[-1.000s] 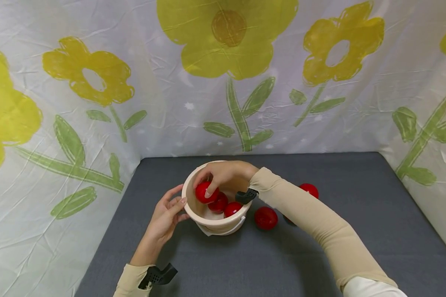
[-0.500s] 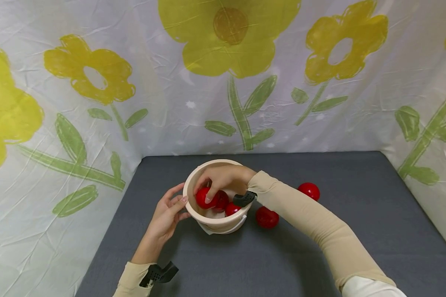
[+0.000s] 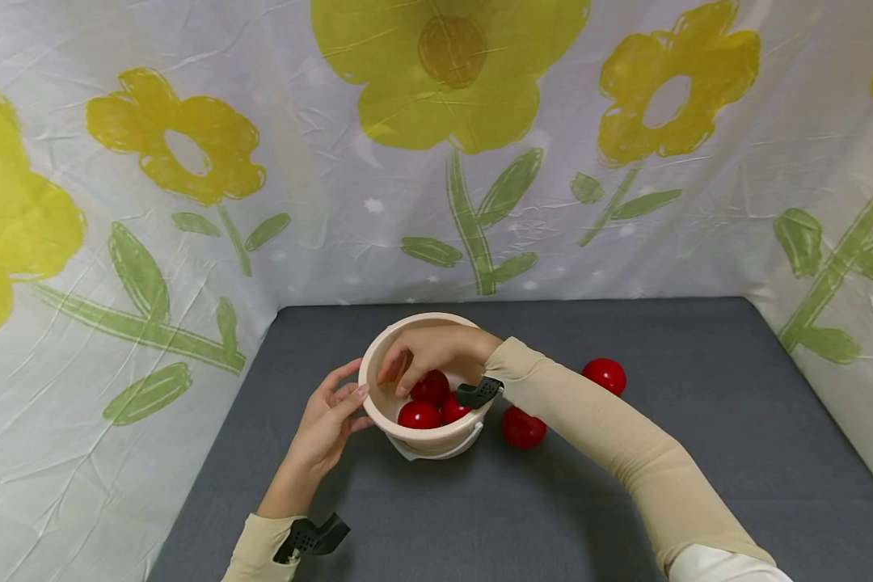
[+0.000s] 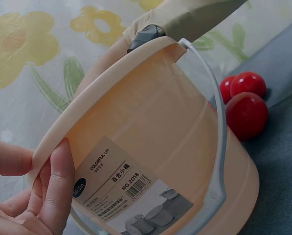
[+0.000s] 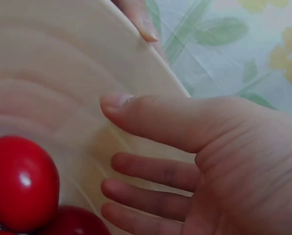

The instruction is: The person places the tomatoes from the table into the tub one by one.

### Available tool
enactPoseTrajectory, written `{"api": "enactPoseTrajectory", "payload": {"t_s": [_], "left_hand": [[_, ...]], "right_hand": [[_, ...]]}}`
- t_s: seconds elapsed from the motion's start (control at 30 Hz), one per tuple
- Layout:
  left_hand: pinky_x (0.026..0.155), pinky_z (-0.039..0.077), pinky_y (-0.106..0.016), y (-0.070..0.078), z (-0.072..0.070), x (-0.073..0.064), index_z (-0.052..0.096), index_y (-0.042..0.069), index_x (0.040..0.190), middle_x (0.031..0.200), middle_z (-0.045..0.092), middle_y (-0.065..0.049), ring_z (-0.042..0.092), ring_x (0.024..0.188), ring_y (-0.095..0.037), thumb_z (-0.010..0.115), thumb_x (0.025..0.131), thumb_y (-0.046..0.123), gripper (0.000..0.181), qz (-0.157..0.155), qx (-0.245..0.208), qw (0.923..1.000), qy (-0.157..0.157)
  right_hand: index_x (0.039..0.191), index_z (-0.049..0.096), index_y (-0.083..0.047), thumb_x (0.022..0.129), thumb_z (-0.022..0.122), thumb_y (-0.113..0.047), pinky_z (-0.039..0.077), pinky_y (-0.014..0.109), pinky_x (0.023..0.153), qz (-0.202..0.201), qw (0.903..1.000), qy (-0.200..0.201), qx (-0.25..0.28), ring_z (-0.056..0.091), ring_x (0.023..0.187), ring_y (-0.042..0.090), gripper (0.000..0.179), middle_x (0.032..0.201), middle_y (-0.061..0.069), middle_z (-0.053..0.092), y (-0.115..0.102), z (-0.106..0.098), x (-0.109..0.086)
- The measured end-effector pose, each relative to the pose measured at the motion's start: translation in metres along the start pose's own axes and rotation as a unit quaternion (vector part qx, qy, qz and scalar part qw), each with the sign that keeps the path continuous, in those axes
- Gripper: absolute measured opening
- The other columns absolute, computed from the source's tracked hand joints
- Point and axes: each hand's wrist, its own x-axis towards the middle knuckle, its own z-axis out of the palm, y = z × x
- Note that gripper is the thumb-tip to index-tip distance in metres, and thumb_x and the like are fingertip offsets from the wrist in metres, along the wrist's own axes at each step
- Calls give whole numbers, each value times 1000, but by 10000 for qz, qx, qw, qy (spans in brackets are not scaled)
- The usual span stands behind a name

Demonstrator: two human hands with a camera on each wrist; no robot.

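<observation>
A cream bucket (image 3: 436, 443) stands on the dark table, its rim pinched at the left by the thumb and fingers of my left hand (image 3: 325, 424). My right hand (image 3: 436, 347) is inside the bucket, fingers spread and holding nothing, as the right wrist view shows. Below it lie glossy red ball-like things: one at the front (image 3: 419, 415), one behind it (image 3: 431, 386), and one partly covered by the black wrist camera (image 3: 478, 393). A red ball (image 5: 21, 183) sits apart from my fingertips in the right wrist view. Their exact kind is unclear.
Right of the bucket lie a dented-looking red ball (image 3: 523, 427) and, farther back, another red ball (image 3: 605, 377). The left wrist view shows a third red ball (image 4: 226, 88) there. A pale handle (image 4: 219, 142) hangs down the bucket's side. Flower-print cloth (image 3: 320, 202) surrounds the table.
My right hand has lowered a red ball into the bucket and let it go; the ball now lies at the front inside. My left hand has stayed on the rim.
</observation>
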Motion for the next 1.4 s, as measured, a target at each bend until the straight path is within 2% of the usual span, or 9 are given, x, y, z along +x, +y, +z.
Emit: {"api": "enactPoseTrajectory", "payload": {"t_s": [0.2, 0.37, 0.5, 0.6, 0.77, 1.03, 1.2, 1.4], "left_hand": [[66, 60, -26, 0, 0, 0, 30, 7, 150, 91, 67, 5, 68, 83, -8, 55, 99, 4, 57, -38, 9, 10000, 53], [66, 60, -26, -1, 0, 0, 30, 7, 150, 89, 66, 5, 67, 82, -8, 55, 99, 4, 57, -7, -4, 10000, 55], [66, 60, -25, -1, 1, 0, 30, 5, 149, 88, 66, 7, 66, 80, -7, 55, 99, 3, 56, 11, -2, 10000, 51], [66, 59, -25, -1, 2, 0, 29, 4, 149, 86, 66, 9, 65, 78, -5, 53, 100, 2, 55, 23, -3, 10000, 54], [65, 59, -25, 0, 4, -1, 30, 3, 149, 85, 66, 8, 64, 76, -5, 50, 100, -2, 53, 34, -6, 9999, 103], [65, 59, -25, 1, 4, -2, 30, 2, 150, 85, 66, 8, 63, 74, -6, 50, 99, -3, 55, 34, 51, 9999, 96], [65, 59, -25, 1, 3, -1, 31, 4, 149, 87, 66, 5, 63, 74, -6, 51, 99, -3, 54, 43, 73, 9998, 169], [65, 59, -25, -1, 4, -1, 34, 6, 148, 90, 66, 4, 65, 76, -8, 51, 99, -3, 53, -29, 118, 9996, 248]], "right_hand": [[125, 67, -2, 87, 73, -8, 55, 24, 90, -15, 10000, -6, 66, 67, 106, 27, 39, 120, 18, 71, -1, 0, -1], [124, 67, -4, 87, 73, -10, 54, 28, 93, 158, 9987, 117, 466, 66, 108, 26, 38, 123, 20, 68, -5, -4, -8], [125, 68, -10, 88, 73, -15, 53, 29, 96, 140, 9989, 404, 211, 65, 111, 22, 37, 126, 14, 68, -12, -16, -19], [126, 67, -10, 89, 73, -16, 53, 30, 99, -95, 9980, 536, -337, 66, 114, 25, 38, 126, 12, 68, -18, -28, -30], [128, 65, -3, 89, 73, -14, 53, 32, 101, -179, 9963, 621, -575, 65, 117, 30, 41, 129, 14, 67, -28, -45, -57], [130, 63, -6, 89, 72, -11, 54, 38, 99, 206, 9904, 1284, -465, 62, 122, 33, 43, 135, 16, 62, -34, -64, -120], [134, 60, -6, 88, 75, -17, 57, 36, 94, 513, 9884, 1426, -137, 60, 125, 31, 49, 139, 16, 59, -22, -56, -153], [133, 61, -9, 87, 76, -19, 58, 34, 92, 541, 9853, 1595, 271, 59, 125, 33, 49, 140, 14, 59, 2, -37, -180]]}}
